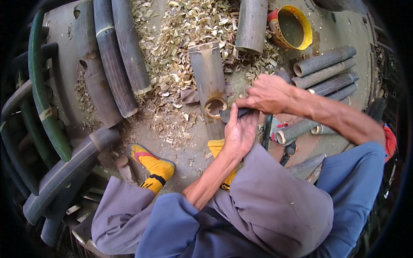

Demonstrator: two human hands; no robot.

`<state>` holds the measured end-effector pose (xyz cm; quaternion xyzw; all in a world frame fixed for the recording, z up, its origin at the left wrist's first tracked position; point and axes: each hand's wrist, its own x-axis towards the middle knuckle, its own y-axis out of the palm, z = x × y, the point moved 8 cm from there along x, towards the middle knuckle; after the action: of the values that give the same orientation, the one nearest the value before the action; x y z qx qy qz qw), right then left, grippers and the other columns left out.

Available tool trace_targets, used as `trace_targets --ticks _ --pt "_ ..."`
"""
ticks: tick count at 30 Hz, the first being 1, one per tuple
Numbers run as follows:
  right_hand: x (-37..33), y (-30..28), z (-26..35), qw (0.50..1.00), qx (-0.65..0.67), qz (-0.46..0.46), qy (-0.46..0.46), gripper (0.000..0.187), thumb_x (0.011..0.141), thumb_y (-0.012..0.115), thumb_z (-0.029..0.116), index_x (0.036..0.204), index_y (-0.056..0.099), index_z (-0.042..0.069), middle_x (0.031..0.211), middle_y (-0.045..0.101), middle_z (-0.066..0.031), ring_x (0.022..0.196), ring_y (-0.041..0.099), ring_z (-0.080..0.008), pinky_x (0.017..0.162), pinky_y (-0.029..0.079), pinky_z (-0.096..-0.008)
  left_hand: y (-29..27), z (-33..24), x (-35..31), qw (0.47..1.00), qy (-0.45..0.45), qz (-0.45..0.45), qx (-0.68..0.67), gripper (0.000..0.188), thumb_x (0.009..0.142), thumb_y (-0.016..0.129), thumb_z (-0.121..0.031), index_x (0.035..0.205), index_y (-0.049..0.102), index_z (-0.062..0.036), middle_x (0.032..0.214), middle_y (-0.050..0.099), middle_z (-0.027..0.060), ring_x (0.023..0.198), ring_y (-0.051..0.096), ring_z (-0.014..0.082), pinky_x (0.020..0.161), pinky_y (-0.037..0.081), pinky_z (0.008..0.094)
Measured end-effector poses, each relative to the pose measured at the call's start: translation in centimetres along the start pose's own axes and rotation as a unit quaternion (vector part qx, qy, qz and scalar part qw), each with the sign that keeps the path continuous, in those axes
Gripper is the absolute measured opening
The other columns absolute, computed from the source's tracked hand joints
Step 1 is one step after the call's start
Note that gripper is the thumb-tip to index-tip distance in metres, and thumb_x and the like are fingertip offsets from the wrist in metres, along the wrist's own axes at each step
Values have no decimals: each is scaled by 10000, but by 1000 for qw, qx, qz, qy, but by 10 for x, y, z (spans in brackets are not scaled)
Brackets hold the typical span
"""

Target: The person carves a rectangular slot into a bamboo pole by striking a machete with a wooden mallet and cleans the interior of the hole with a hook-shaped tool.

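Note:
A bamboo tube (pixel 208 73) points away from me, with a round hole (pixel 215 107) cut in its wall near my end. The hole's rim is pale, fresh-cut wood. At its right edge is a short dark blade-like tool (pixel 224 115), mostly covered by my hands. My right hand (pixel 270 95) is closed in a fist around it. My left hand (pixel 241 134) lies below with the palm up, its thumb and fingers pinching the tool from beneath. The tool's exact kind is hidden.
Wood shavings (pixel 185 30) cover the floor ahead. Dark bamboo lengths (pixel 112 64) lie left, beside a green bent one (pixel 47 116). A yellow-rimmed bucket (pixel 306 36) and another tube (pixel 251 26) stand beyond. Shorter tubes (pixel 325 62) lie right. My sandalled foot (pixel 150 161) rests at left.

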<state>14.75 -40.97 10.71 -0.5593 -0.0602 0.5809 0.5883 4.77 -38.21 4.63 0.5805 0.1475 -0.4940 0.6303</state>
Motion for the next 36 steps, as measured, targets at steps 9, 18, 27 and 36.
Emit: trace_targets --ticks 9,18,27,36 --pt "-10 122 73 762 586 -136 241 380 791 612 115 1127 435 119 789 632 -213 741 639 -400 638 482 -495 -37 -60 -24 782 -190 -176 567 338 959 393 -205 1021 548 89 998 612 194 912 622 248 808 548 361" --pt "-33 73 40 861 330 -218 319 436 786 618 171 1190 453 158 794 636 -162 674 618 -408 578 474 -495 -18 -51 3 739 -54 -82 666 314 948 436 -215 955 615 43 828 625 112 767 627 203 667 538 344" --pt "32 -22 9 991 -90 -94 18 130 765 633 181 887 614 139 607 615 -28 618 652 -208 534 468 -382 6 -42 14 993 5 115 -10 332 988 449 -227 1215 505 9 1219 563 129 1200 493 229 1089 342 403" --pt "-27 52 23 877 324 -133 328 363 745 605 98 1086 493 152 733 629 -159 720 625 -377 555 449 -479 -11 -51 11 813 -97 -102 565 258 920 515 -201 1013 594 27 991 627 131 876 612 216 734 541 339"
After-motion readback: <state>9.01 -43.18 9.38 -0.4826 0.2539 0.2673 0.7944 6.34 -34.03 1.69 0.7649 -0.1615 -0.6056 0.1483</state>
